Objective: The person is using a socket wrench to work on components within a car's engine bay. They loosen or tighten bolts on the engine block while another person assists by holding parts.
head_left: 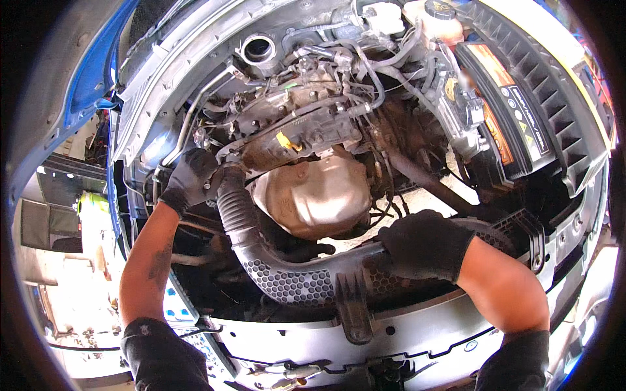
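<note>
Engine bay [280, 337] — air intake duct [297, 283] along its front edge, right hand [427, 246] clasping it. Left hand [193, 179] beside corrugated section [235, 205] — grip unclear; uneven twisting could split it.

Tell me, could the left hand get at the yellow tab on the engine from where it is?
Probably yes: the left hand is beside the upper end of the ribbed black hose, and the yellow tab sits exposed farther right, with nothing visible covering it.

Gloved right hand [427, 244] on the black duct [290, 280] — left hand [192, 179] beside its ribbed end [236, 203]
</note>
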Demonstrator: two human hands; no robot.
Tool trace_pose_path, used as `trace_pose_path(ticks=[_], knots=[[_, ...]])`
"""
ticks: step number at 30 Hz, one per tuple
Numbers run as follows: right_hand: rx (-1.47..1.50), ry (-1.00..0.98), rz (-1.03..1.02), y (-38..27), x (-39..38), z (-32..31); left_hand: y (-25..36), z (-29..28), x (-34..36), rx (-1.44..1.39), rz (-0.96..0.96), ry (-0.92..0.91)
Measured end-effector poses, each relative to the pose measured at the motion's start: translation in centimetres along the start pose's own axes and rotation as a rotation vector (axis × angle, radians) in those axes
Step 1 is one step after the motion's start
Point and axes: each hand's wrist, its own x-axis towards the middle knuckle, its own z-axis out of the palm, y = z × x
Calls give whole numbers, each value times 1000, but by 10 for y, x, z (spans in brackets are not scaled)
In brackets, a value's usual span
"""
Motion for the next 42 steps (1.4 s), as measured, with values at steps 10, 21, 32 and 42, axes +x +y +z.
trace_pose_path(ticks=[10,21,32,42], knots=[[-7,26,5,-5,-2,5,-5,52,86,-51,-382,7],[-38,55,-5,-11,-2,-1,-46,71,178,87,-646,-65],[27,117,-67,-3,-1,1,-147,126,179,79,-755,-148],[55,52,37,3,-1,1,6,-9,53,-167,-119,-113]])
